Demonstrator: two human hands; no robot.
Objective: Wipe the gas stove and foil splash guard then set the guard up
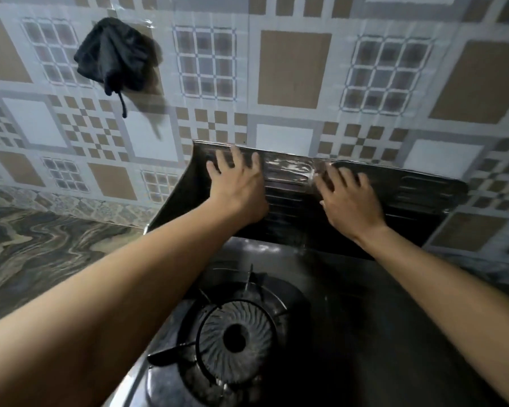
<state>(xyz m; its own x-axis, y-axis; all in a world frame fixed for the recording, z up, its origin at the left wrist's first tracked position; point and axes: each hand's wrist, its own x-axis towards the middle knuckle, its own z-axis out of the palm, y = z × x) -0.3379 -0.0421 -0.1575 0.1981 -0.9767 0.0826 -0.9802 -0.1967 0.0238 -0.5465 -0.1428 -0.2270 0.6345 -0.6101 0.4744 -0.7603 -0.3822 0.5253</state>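
Note:
The foil splash guard (291, 183) stands upright behind the gas stove (350, 318), against the tiled wall, with its left panel angled toward me. My left hand (235, 186) lies flat on the guard's left part, fingers spread. On the right part, my right hand (348, 198) presses flat the same way. Neither hand holds anything. The stove's burner (235, 337) with its dark pan supports sits below my arms.
A dark cloth (112, 57) hangs on the patterned tile wall (294, 69) at the upper left. A marbled countertop (41, 254) extends left of the stove.

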